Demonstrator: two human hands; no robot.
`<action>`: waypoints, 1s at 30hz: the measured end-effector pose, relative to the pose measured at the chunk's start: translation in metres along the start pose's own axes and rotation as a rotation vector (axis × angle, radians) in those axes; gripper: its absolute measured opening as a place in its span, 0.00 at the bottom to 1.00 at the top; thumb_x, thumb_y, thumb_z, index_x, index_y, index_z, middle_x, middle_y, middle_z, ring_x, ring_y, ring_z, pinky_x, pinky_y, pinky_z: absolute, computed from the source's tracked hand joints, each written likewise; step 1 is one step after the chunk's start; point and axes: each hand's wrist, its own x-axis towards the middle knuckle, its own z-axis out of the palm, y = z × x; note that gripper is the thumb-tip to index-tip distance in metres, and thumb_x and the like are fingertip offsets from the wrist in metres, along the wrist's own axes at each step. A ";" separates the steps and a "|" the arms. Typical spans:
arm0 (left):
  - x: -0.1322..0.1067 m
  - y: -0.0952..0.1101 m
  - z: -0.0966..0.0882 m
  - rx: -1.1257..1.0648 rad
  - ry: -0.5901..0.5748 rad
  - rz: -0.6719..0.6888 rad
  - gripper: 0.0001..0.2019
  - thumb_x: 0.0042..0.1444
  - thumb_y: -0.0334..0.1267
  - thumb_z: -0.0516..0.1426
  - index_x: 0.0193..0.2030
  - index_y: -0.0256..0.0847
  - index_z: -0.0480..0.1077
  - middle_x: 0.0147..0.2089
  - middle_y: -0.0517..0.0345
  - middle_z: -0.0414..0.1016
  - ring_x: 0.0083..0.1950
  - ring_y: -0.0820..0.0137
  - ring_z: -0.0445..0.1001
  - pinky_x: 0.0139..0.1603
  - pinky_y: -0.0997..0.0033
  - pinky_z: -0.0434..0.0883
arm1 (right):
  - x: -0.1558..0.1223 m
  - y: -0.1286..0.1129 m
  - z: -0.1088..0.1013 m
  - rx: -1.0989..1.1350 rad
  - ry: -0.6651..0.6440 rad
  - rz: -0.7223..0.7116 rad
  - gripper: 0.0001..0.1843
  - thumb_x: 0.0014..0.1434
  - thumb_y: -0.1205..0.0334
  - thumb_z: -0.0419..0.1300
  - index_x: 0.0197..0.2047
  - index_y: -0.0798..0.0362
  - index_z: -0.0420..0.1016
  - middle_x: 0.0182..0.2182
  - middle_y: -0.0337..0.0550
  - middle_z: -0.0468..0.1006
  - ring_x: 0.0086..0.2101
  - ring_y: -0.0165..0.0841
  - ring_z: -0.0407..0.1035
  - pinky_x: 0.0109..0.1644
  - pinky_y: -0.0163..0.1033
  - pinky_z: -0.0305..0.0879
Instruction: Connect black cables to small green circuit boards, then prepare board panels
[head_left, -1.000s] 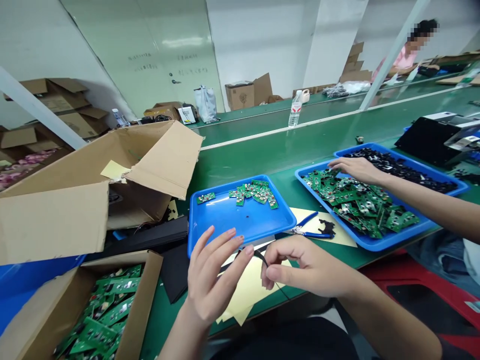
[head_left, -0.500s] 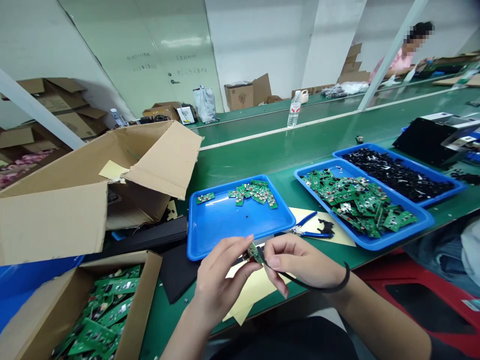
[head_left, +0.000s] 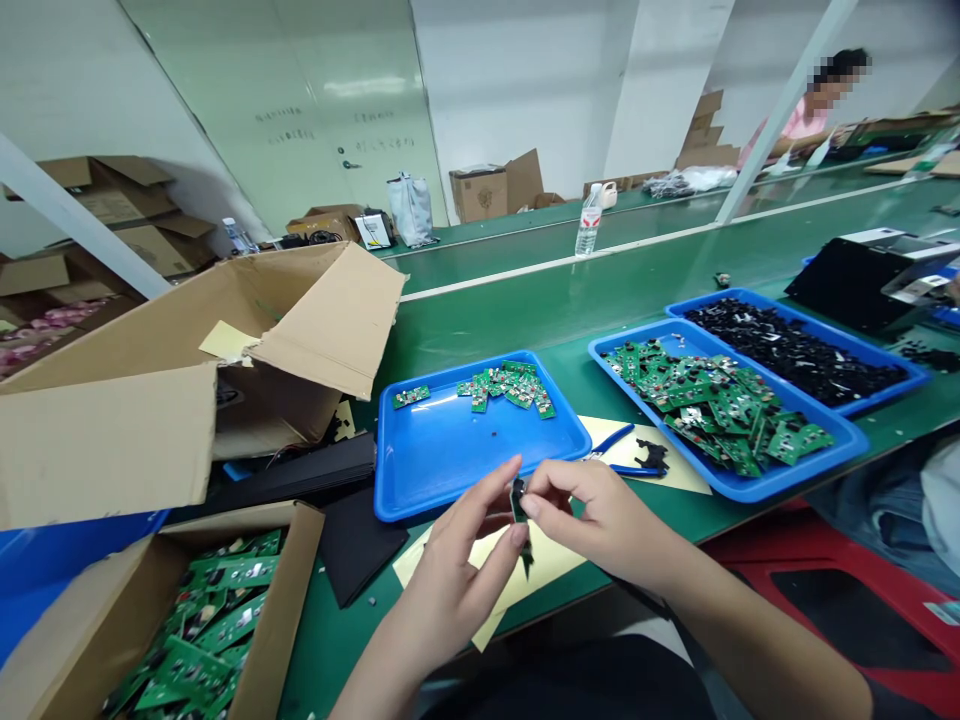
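Note:
Between the thumb and fingers of my left hand (head_left: 457, 560) is a small circuit board (head_left: 515, 508), turned nearly edge-on. My right hand (head_left: 592, 515) is closed at the board's right side, its thumb and forefinger pinched against a dark part there; the fingers partly hide what they grip. A thin black piece (head_left: 527, 562) hangs below the board. Just beyond my hands lies a blue tray (head_left: 442, 470) with several green circuit boards (head_left: 514, 380) toward its back. Yellow paper (head_left: 551, 560) lies beneath my hands.
Blue-handled cutters (head_left: 619, 440) and a black plastic piece (head_left: 651, 457) lie right of the tray. Farther right are a board-filled tray (head_left: 795, 470) and a tray of black parts (head_left: 915, 375). An open carton (head_left: 112, 430) and a box of boards (head_left: 296, 560) stand left.
The board has turned from slanted to nearly upright and edge-on. My right hand has shifted its fingers to the board's upper part, and the black strap by its wrist no longer shows.

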 end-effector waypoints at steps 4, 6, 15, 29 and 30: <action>0.003 0.005 0.004 -0.036 0.030 -0.102 0.16 0.57 0.36 0.49 0.52 0.42 0.64 0.44 0.53 0.72 0.43 0.69 0.71 0.44 0.72 0.70 | 0.001 0.003 0.000 -0.308 0.054 -0.140 0.10 0.56 0.65 0.50 0.23 0.54 0.62 0.17 0.33 0.61 0.20 0.24 0.55 0.24 0.31 0.50; 0.005 0.003 0.006 -0.066 0.028 -0.121 0.14 0.57 0.37 0.49 0.49 0.41 0.65 0.41 0.54 0.73 0.40 0.70 0.71 0.40 0.74 0.70 | 0.001 0.002 -0.001 -0.422 0.050 -0.179 0.10 0.56 0.65 0.50 0.24 0.54 0.62 0.18 0.34 0.62 0.20 0.24 0.55 0.25 0.31 0.50; 0.008 0.000 0.015 -0.091 0.122 -0.156 0.10 0.54 0.35 0.50 0.42 0.39 0.67 0.30 0.59 0.73 0.32 0.73 0.73 0.32 0.77 0.69 | 0.001 0.005 -0.001 -0.608 0.085 -0.298 0.10 0.55 0.66 0.50 0.23 0.55 0.63 0.17 0.34 0.64 0.20 0.24 0.56 0.25 0.32 0.48; 0.004 -0.001 0.012 -0.351 0.243 -0.370 0.09 0.52 0.39 0.53 0.39 0.39 0.66 0.27 0.57 0.75 0.27 0.70 0.75 0.32 0.72 0.71 | -0.002 0.016 -0.023 -0.476 0.040 -0.031 0.06 0.53 0.65 0.52 0.25 0.54 0.62 0.20 0.36 0.66 0.22 0.26 0.59 0.25 0.31 0.51; 0.005 -0.003 0.011 -0.394 0.211 -0.371 0.10 0.52 0.40 0.54 0.39 0.39 0.65 0.28 0.56 0.75 0.28 0.70 0.75 0.32 0.71 0.72 | -0.005 0.014 -0.021 -0.332 -0.065 0.015 0.04 0.53 0.63 0.54 0.28 0.53 0.62 0.24 0.36 0.67 0.25 0.27 0.61 0.27 0.31 0.54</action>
